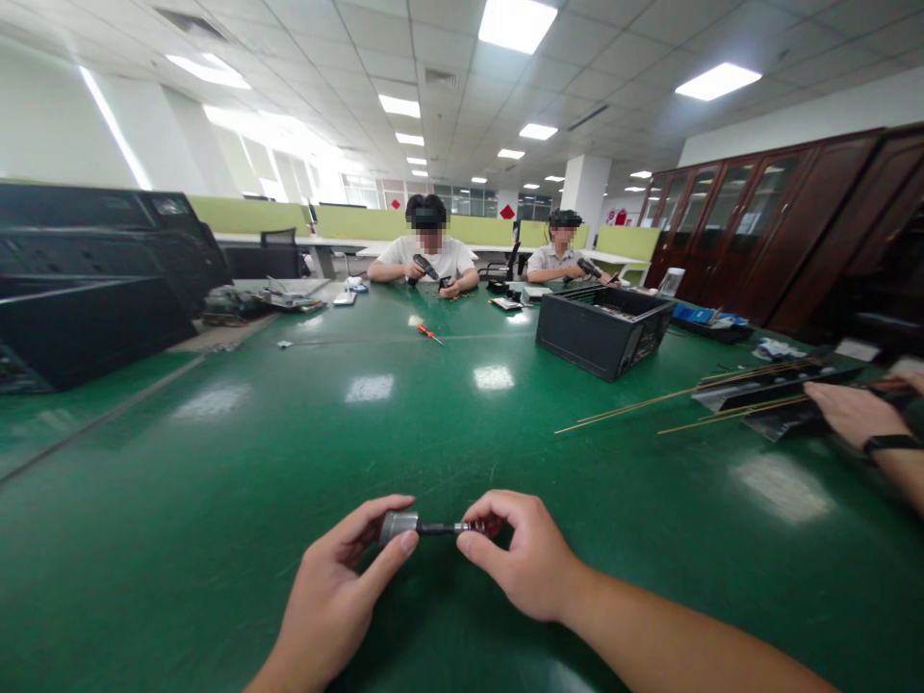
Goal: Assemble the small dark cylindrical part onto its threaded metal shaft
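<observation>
In the head view, my left hand (346, 577) grips a short grey metal cylinder (398, 526) between thumb and fingers. From the cylinder a thin dark shaft (437, 528) runs across to my right hand (524, 558). The thumb and index finger of that hand pinch the silvery, ringed end (473, 526) of the shaft. Something reddish shows behind the right fingers, mostly hidden. Both hands hold the piece level, low over the green tabletop (448, 443). I cannot tell whether the cylinder and shaft are one part or two joined.
An orange screwdriver (428, 333) lies farther up the table. A black computer case (604, 327) stands at right, near thin brass-coloured rods (671, 395) and another person's hand (856, 412). More dark cases (93, 327) are at left. Two people (425, 255) sit opposite, holding power drills (425, 267).
</observation>
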A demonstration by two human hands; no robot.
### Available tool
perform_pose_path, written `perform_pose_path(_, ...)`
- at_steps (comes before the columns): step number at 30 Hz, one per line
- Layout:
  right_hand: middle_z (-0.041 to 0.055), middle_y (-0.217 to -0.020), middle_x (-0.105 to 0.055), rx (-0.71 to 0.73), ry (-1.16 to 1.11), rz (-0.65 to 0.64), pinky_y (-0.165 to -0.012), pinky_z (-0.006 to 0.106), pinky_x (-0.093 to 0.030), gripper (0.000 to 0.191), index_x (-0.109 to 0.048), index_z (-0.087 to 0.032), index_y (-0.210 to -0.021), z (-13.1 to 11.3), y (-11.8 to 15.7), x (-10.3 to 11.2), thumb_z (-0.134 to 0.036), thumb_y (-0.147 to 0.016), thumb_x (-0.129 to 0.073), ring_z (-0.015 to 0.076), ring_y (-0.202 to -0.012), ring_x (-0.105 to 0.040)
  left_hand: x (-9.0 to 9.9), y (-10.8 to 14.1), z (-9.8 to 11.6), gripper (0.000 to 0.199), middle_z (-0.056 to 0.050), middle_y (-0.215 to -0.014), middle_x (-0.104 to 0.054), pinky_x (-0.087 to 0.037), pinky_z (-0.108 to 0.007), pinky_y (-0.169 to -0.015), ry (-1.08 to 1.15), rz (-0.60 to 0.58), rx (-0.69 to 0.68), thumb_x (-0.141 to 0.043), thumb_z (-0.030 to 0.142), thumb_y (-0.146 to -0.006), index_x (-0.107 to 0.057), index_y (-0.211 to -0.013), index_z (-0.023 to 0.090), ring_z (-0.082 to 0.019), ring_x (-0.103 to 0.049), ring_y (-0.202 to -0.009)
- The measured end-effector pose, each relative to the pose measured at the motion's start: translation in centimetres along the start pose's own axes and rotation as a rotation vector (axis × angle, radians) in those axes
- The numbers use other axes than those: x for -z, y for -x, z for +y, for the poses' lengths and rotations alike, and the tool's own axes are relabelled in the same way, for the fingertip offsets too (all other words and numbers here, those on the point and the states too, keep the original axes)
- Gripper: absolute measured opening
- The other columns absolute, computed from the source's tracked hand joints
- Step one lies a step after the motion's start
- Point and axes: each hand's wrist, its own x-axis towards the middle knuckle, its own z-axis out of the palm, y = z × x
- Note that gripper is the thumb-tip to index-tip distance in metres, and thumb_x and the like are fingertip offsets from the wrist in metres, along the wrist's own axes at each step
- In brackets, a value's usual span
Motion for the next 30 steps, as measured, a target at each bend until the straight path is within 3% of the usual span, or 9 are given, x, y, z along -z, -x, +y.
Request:
perform_pose_path(17, 0.0000, -0.073, -0.064, 0.017, -0.030, 0.006, -0.067, 0.024, -0.043, 0.010, -0.070, -0.016, -0.082, 0.0, 0.0, -0.1, -0.026, -0.082, -0.068, 0.0130, -0.068, -0.057, 0.4, -0.3, 0.3, 0.046, -0.006, -0.088, -0.074, -0.055, -0.025, -0.073, 0.037, 0.040, 0.056, -0.078, 0.053, -0.070, -0.073, -0.099, 0.019, -0.021, -0.068, -0.077)
perform_pose_path(22, -0.0006, -0.057, -0.053, 0.027, -0.176, -0.060, -0.063, 0.024, -0.041, 0.048, -0.057, -0.016, -0.063, 0.9, -0.1, -0.1, -0.042, -0.100, -0.043, 0.0120, -0.059, -0.053, 0.1, -0.6, 0.1, 0.045, -0.003, -0.080, -0.069, -0.052, -0.022, -0.064, 0.177, 0.056, 0.080, -0.079, 0.052, -0.070, -0.067, -0.097, 0.019, -0.018, -0.063, -0.069)
perform_pose_path(26, -0.0012, -0.051, -0.049, -0.004, -0.213, -0.081, -0.061, 0.024, -0.040, 0.058, -0.050, -0.017, -0.058, 1.6, -0.2, -0.2, -0.054, -0.101, -0.036, 0.0115, -0.053, -0.050, 0.0, -1.2, -0.5, 0.039, 0.001, -0.084, -0.066, -0.050, -0.021, -0.068, 0.360, 0.135, 0.110, -0.083, 0.045, -0.069, -0.055, -0.079, 0.021, -0.014, -0.062, -0.069)
perform_pose_path(30, -0.0012, -0.052, -0.049, -0.025, -0.200, -0.090, -0.060, 0.024, -0.040, 0.060, -0.051, -0.017, -0.059, 1.8, -0.4, -0.2, -0.059, -0.099, -0.037, 0.0119, -0.053, -0.050, 0.3, -1.4, -1.1, 0.053, 0.000, -0.090, -0.065, -0.048, -0.020, -0.079, 0.396, 0.206, 0.177, -0.087, 0.043, -0.062, -0.042, -0.056, 0.016, -0.015, -0.064, -0.084)
